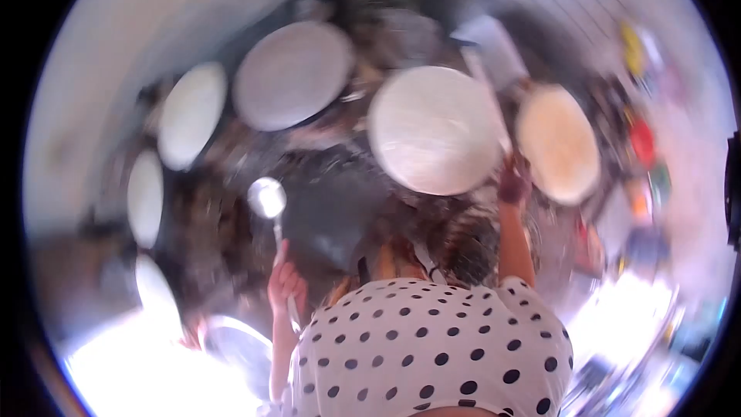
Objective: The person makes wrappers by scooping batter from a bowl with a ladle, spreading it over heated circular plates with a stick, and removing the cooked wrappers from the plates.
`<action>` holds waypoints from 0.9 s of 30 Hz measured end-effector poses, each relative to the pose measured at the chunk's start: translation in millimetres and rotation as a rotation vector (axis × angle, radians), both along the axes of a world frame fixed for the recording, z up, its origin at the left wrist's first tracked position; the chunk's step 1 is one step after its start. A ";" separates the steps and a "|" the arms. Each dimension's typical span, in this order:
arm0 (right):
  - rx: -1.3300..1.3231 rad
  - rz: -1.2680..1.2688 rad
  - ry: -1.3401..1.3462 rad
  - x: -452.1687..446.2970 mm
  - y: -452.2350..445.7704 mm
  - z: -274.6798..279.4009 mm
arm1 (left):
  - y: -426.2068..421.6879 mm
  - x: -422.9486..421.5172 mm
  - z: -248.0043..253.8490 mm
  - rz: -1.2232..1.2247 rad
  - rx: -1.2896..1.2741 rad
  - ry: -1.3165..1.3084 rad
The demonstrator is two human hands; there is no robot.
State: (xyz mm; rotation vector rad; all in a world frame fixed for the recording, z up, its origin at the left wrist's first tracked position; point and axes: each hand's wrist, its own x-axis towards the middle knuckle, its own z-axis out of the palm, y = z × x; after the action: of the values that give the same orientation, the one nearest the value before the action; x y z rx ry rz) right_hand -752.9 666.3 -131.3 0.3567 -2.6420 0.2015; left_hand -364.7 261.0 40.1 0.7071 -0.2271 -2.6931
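My left hand (287,286) is closed round the handle of a metal ladle (268,198), its shiny round bowl pointing away from me. My right hand (513,183) is closed at the near end of a long pale flat stick (486,96), blurred by motion. The stick runs along the right edge of a large round pan with a pale, whitish surface (436,131). Right beside that hand lies another round pan with a tan surface (557,147). Whether the pale surfaces are food or lids, I cannot tell.
A greyish round pan (293,76) sits at the back left. Down the left side are several pale discs, one here (192,116). A pale rectangular object (494,50) stands behind the stick. A metal basin (239,347) is at lower left. Blurred colourful items line the right wall.
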 end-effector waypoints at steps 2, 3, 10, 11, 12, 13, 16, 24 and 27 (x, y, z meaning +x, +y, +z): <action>-0.451 0.218 -0.290 48.6 -88.0 24.2 | 21.5 52.4 7.4 0.194 0.165 0.138; -0.753 0.179 -0.516 71.3 -132.1 20.0 | 17.5 73.5 -1.5 0.286 0.252 0.190; -0.406 0.895 -1.673 296.2 -393.9 11.6 | 42.0 305.8 -85.8 0.976 0.382 0.441; -0.114 1.168 -1.461 345.0 -416.3 25.1 | 53.4 351.2 -82.0 0.972 0.197 0.240; -0.009 1.069 -1.662 406.0 -444.3 36.5 | 52.0 394.8 -68.3 0.889 -0.015 -0.516; 0.173 1.428 -1.434 456.8 -460.5 24.2 | 59.9 444.8 -83.3 0.887 -0.076 -0.728; 0.616 0.953 -1.743 640.2 -484.0 115.8 | 71.1 548.4 -125.7 0.806 -0.066 -1.006; 1.092 0.762 -1.698 731.5 -566.7 -37.1 | -38.8 635.8 -268.2 0.366 -0.003 -1.639; 1.084 1.386 -1.531 765.8 -565.4 -109.6 | -56.9 661.1 -269.8 0.311 0.020 -1.694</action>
State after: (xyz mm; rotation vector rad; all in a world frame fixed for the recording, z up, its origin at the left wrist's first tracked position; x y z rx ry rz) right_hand 12.9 100.9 -240.9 3.4131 -2.5890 -0.9553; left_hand 296.4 204.1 -229.7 2.4947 -0.3925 -1.1574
